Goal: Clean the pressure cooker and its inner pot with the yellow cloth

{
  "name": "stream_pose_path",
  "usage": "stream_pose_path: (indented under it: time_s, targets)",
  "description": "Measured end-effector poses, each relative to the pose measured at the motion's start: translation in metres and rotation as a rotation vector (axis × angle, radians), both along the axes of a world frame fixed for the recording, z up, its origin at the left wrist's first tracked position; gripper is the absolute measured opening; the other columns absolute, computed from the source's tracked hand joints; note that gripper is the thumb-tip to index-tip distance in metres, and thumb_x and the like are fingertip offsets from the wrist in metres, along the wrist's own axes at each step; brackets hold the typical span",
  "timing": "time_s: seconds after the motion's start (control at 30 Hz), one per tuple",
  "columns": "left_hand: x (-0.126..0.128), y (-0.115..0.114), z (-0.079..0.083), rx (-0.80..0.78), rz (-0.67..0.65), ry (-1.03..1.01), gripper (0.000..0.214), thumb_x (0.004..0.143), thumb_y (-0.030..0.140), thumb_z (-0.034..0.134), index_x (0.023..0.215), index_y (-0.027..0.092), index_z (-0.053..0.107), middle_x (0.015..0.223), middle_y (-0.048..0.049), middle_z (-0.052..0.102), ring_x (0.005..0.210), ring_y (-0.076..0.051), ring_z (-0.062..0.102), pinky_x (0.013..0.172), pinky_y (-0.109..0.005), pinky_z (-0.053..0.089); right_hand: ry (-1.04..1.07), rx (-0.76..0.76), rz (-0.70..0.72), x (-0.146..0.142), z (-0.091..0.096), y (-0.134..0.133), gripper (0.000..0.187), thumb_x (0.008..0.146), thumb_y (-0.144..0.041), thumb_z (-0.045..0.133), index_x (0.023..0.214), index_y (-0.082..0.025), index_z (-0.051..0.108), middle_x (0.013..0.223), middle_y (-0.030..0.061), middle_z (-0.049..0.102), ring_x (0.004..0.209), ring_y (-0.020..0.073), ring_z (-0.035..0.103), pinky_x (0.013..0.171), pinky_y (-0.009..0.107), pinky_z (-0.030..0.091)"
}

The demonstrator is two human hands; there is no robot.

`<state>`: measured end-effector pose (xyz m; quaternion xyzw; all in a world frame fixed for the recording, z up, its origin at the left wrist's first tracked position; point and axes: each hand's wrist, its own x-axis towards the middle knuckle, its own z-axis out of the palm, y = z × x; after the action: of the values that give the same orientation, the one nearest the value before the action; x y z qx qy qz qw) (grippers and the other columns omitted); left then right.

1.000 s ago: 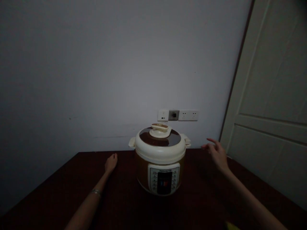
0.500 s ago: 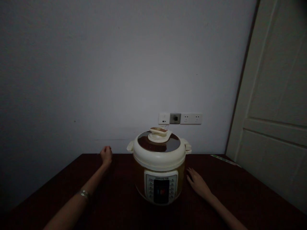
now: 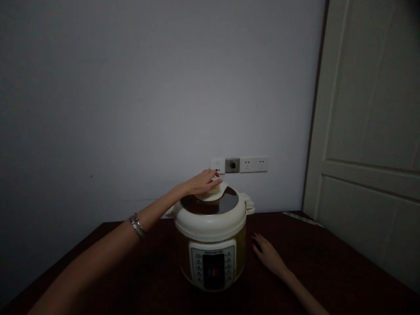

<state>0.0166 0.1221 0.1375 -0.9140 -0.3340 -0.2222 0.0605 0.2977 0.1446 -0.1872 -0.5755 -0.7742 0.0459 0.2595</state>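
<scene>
Okay, dim room, I read one cooker [image 3: 211, 238] standing upright at the middle of a dark table [image 3: 328, 271], its control panel [image 3: 213, 267] facing me at 6 o'clock. The display on the panel glows faintly; I cannot read the button labels.

I have the left hand [image 3: 201, 183] up on top of the cooker, reaching in from 8 o'clock with the arm crossing above the table. It lies on the lid handle [image 3: 219, 190], palm down, fingers stretched and draped loosely over the handle's near end. It touches the handle, but I cannot tell whether it actually clasps it or only rests there. A bracelet [image 3: 138, 225] sits on that wrist.

The lid [image 3: 210, 210] is cream round the rim and dark brown in the middle, and it sits on the pot. Small side tabs stick out at 3 and 9 o'clock.

I have the right hand [image 3: 267, 256] down on the table at 3 o'clock of the cooker, just beside its base. It is flat and spread, palm down, holding nothing. Fingertips point toward 11 o'clock, near the pot's wall; whether they touch it is too dark to tell.

Behind the cooker at 12 o'clock a row of wall sockets [image 3: 244, 165] sits on the grey wall [image 3: 131, 87], just above the lid handle from this view. A pale door [image 3: 370, 131] fills the side at 3 o'clock. A thin light strip [image 3: 302, 218] lies on the table's far edge at 2 o'clock, well apart from both hands.
</scene>
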Motion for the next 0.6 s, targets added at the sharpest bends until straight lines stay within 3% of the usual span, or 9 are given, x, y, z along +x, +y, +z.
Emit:
stream_pose_path:
  time_s: [0.17, 0.4, 0.6]
  targets:
    - [0.002, 0.010, -0.013, 0.000, 0.029, 0.097, 0.042, 0.089, 0.048, 0.033, 0.101, 0.014, 0.054, 0.094, -0.0105, 0.059, 0.087, -0.019, 0.053, 0.079, -0.031, 0.041, 0.005, -0.008, 0.009, -0.002, 0.005, -0.002, 0.048, 0.085, -0.028, 0.035, 0.120, -0.003, 0.057, 0.133, 0.0179, 0.048, 0.128, 0.0257, 0.040, 0.109, 0.038, 0.029]
    - [0.001, 0.016, -0.012, 0.018, 0.117, 0.173, 0.038, 0.089, 0.048, 0.030, 0.094, 0.017, 0.052, 0.091, -0.0077, 0.060, 0.079, -0.018, 0.052, 0.071, -0.029, 0.039, 0.011, -0.006, 0.004, -0.003, 0.007, -0.004, 0.046, 0.085, -0.025, 0.037, 0.120, -0.002, 0.056, 0.134, 0.0186, 0.047, 0.127, 0.0259, 0.040, 0.108, 0.040, 0.028]
    - [0.004, 0.014, -0.012, 0.020, 0.111, 0.196, 0.038, 0.090, 0.046, 0.029, 0.093, 0.017, 0.052, 0.089, -0.0086, 0.060, 0.078, -0.018, 0.052, 0.070, -0.029, 0.039, 0.024, -0.006, 0.003, -0.003, 0.007, -0.004, 0.045, 0.084, -0.025, 0.039, 0.120, -0.003, 0.057, 0.133, 0.0182, 0.048, 0.127, 0.0256, 0.040, 0.108, 0.039, 0.029]
